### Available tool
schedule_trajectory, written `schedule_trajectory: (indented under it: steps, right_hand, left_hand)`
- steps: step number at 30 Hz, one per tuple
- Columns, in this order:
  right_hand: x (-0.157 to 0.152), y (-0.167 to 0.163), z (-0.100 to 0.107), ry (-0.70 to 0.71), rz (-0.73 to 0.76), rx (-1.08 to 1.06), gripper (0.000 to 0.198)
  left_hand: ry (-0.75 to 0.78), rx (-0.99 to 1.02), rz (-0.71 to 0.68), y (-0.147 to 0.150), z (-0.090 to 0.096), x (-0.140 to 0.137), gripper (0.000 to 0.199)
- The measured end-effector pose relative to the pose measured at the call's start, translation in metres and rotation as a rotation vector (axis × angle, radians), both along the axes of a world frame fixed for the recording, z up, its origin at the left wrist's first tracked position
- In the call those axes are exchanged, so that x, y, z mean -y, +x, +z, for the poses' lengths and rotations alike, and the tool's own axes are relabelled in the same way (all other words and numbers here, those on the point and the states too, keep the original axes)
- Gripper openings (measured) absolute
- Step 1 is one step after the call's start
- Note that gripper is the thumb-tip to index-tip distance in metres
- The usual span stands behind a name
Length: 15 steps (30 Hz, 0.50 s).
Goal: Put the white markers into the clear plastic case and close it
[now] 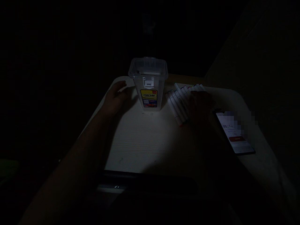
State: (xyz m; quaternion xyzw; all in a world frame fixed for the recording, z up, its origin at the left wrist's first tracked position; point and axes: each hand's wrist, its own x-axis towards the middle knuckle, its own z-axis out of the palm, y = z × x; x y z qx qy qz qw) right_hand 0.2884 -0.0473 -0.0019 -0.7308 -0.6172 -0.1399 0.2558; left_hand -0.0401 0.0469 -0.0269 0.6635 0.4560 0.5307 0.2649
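Note:
A clear plastic box (151,100) with a yellow and blue marker label stands upright on the white table (136,137), its top open. My left hand (116,98) rests on the table to the left of it, thumb and fingers apart, with a gap to the box. To the right of the box lies a row of white markers (177,106), side by side and slanting. My right hand (202,103) is over their right end, touching them; darkness hides most of its fingers, so its grip is unclear.
A lit phone (234,132) showing a timer lies on the table's right side, beside my right forearm. A dark strip (147,181) runs along the near edge. Surroundings are nearly black, with a green patch (8,168) at the far left.

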Motion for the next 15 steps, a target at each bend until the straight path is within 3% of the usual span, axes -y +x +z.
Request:
schedule_trajectory:
  steps: [2, 6, 15]
  right_hand:
    - [0.0006, -0.0006, -0.0003, 0.055, 0.011, 0.005, 0.05]
    - [-0.0022, -0.0009, -0.0028, 0.115, 0.036, -0.024, 0.046]
    - [-0.0027, -0.0029, -0.0028, 0.099, 0.057, -0.042, 0.051]
  left_hand:
    - [-0.035, -0.157, 0.104, -0.0043, -0.0042, -0.0043, 0.051]
    - [-0.03, -0.565, 0.137, -0.0038, -0.0059, -0.0009, 0.047]
    - [-0.051, -0.618, 0.181, 0.0012, -0.0016, 0.0042, 0.048]
